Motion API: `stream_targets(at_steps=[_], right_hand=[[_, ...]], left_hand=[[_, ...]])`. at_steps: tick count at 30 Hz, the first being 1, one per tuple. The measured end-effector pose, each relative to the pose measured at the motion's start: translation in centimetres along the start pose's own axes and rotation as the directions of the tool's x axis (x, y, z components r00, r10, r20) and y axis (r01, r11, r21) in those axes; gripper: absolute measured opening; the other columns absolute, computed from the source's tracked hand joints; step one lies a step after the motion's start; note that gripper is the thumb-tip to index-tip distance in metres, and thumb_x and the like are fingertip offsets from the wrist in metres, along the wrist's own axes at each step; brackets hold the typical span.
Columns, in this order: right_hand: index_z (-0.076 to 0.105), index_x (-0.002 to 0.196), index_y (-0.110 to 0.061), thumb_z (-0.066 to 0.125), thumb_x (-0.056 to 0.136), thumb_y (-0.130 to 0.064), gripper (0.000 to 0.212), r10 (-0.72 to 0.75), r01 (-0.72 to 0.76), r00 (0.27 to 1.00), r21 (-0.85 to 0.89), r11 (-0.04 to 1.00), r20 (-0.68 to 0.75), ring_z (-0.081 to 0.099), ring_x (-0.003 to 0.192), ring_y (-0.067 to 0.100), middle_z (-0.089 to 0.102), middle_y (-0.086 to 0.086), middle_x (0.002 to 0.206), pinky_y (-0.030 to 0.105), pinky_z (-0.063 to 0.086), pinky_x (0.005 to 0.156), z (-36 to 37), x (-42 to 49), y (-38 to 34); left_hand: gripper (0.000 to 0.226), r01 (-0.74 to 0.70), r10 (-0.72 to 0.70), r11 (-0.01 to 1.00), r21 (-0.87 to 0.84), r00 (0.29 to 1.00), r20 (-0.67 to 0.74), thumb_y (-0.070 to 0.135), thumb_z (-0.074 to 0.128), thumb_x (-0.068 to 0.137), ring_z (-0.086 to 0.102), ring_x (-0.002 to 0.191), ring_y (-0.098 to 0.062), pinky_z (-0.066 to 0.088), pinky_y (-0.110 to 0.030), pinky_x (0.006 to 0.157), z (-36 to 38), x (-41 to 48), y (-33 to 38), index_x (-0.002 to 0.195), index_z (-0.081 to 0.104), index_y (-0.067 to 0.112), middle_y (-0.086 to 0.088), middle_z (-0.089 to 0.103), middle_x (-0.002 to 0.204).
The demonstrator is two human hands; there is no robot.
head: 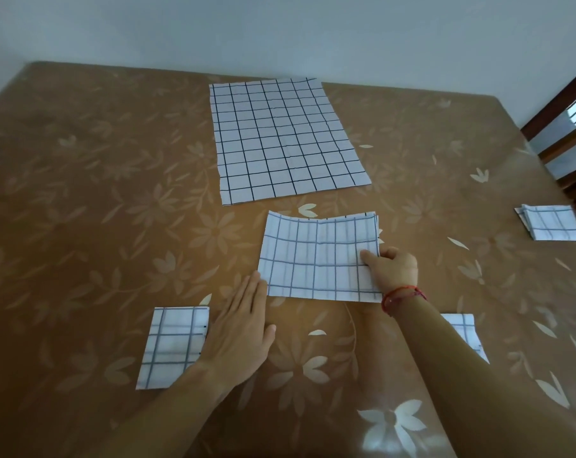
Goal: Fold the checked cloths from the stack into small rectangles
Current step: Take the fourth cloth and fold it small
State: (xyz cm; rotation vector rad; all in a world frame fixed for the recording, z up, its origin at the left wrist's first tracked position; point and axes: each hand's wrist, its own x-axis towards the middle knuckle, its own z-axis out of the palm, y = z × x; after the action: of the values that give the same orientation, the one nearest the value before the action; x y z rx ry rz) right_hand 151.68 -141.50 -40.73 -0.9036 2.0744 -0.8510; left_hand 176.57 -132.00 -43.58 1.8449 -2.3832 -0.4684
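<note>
A half-folded white cloth with blue checks lies in the middle of the table. My right hand pinches its right edge, thumb on top. My left hand lies flat on the table, fingers straight, fingertips at the cloth's lower left corner. A stack of unfolded checked cloths lies spread further back. Small folded rectangles sit at the near left, at the near right partly hidden by my right arm, and at the far right.
The table carries a brown flowered cover and reaches a pale wall at the back. A dark wooden frame stands past the table's right edge.
</note>
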Motion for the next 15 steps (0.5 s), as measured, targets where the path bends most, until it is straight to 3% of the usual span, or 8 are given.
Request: stream_targets(at_steps=[3,6,8,10,12,13,15], right_hand=[[0.067,0.072,-0.013,0.071,0.082,-0.016,0.012,0.031,-0.024,0.998,0.106,0.994,-0.063,0.062,0.069,0.018,0.065,-0.002,0.068,0.025,0.048,0.058,-0.4,-1.0,0.7],[0.068,0.078,0.001,0.071,0.081,-0.017,0.018,0.102,-0.073,0.985,0.2,0.977,-0.137,0.061,0.068,0.026,0.067,0.016,0.072,0.037,0.054,0.068,-0.6,-2.1,1.3],[0.069,0.079,-0.002,0.071,0.081,-0.018,0.016,0.15,-0.101,0.974,0.271,0.957,-0.167,0.064,0.071,0.026,0.067,0.01,0.069,0.035,0.054,0.072,-0.4,-2.9,2.0],[0.069,0.079,-0.006,0.069,0.08,-0.016,0.01,0.166,-0.106,0.971,0.315,0.943,-0.171,0.066,0.084,0.022,0.065,-0.005,0.066,0.032,0.053,0.074,0.2,-4.0,2.5],[0.068,0.074,-0.001,0.069,0.075,-0.014,0.013,0.182,-0.119,0.972,0.359,0.926,-0.148,0.063,0.108,0.02,0.064,-0.012,0.063,0.035,0.052,0.086,0.6,-5.3,2.9],[0.065,0.069,-0.001,0.068,0.074,-0.013,0.014,0.205,-0.147,0.971,0.376,0.915,-0.12,0.063,0.105,0.02,0.064,-0.01,0.062,0.035,0.052,0.085,0.9,-5.8,3.2],[0.06,0.066,-0.003,0.067,0.074,-0.01,0.013,0.266,-0.222,0.962,0.402,0.889,-0.057,0.058,0.074,0.019,0.058,0.0,0.062,0.031,0.047,0.065,1.1,-7.2,3.3]], left_hand=[[0.073,-0.004,0.004,1.0,-0.012,1.0,0.0,0.039,0.035,0.102,-0.023,0.145,-0.015,-0.022,-0.024,0.106,-0.5,-0.2,0.3,0.152,-0.01,0.012,-0.001,-0.021,0.158],[0.072,-0.018,0.019,0.999,-0.039,1.0,0.011,0.043,0.026,0.097,-0.018,0.146,-0.013,-0.015,-0.026,0.112,-0.5,-0.1,0.6,0.154,-0.005,0.012,-0.001,-0.014,0.161],[0.073,-0.042,0.043,0.998,-0.05,0.999,0.032,0.045,0.022,0.093,-0.017,0.147,-0.012,-0.012,-0.026,0.114,-0.4,0.0,0.9,0.154,-0.005,0.015,0.0,-0.013,0.161],[0.072,-0.059,0.061,0.996,-0.062,0.998,0.026,0.043,0.026,0.094,-0.014,0.148,-0.013,-0.008,-0.029,0.117,-0.3,0.1,1.4,0.154,-0.006,0.018,0.0,-0.01,0.162],[0.071,-0.061,0.063,0.996,-0.071,0.998,0.023,0.04,0.034,0.098,-0.011,0.149,-0.015,-0.004,-0.03,0.119,-0.4,0.1,1.8,0.155,-0.003,0.019,0.0,-0.008,0.163],[0.071,-0.06,0.062,0.995,-0.077,0.998,0.02,0.039,0.038,0.099,-0.009,0.149,-0.015,-0.003,-0.031,0.12,-0.4,0.1,2.0,0.156,0.0,0.018,-0.001,-0.005,0.163],[0.072,-0.052,0.055,0.995,-0.081,0.998,0.029,0.038,0.043,0.098,-0.003,0.15,-0.018,0.004,-0.034,0.121,-0.4,0.2,2.3,0.156,0.006,0.016,-0.002,0.002,0.163]])
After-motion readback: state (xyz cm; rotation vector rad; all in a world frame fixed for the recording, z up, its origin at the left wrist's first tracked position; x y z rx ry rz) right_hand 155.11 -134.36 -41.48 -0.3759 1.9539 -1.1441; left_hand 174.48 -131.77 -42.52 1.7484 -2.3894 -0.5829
